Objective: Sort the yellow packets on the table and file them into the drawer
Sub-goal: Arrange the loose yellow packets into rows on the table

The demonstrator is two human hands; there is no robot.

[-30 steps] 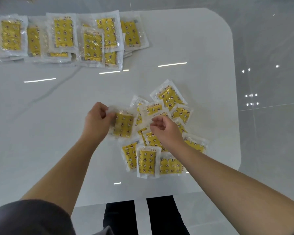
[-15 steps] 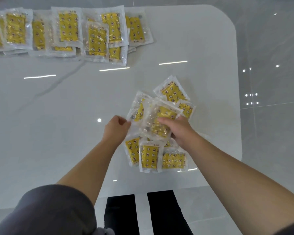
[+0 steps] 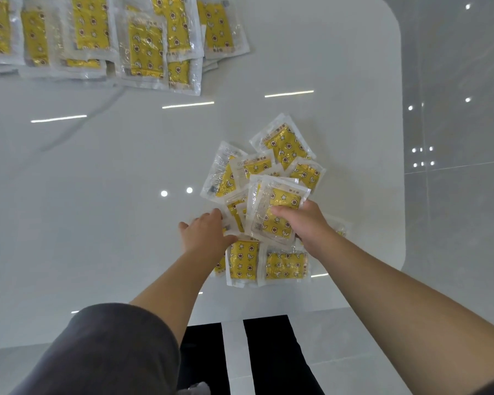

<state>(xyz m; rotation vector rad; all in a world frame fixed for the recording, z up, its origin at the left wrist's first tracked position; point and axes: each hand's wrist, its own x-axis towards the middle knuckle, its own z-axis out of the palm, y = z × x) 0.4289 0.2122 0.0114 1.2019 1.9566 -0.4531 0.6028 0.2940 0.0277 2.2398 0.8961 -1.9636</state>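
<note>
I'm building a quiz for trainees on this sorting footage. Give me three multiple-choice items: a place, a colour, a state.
1. Where does the laid-out row of yellow packets lie?
A. far left of the table
B. at its near edge
C. on the floor

2. What colour is the table top?
A. black
B. white
C. brown

3. What is the right hand doing?
A. lying flat, empty
B. gripping a stack of packets
C. pointing at the floor

Key: A, the row lines the far edge at left; B, the top is white; B, its thumb and fingers pinch the stack.
</note>
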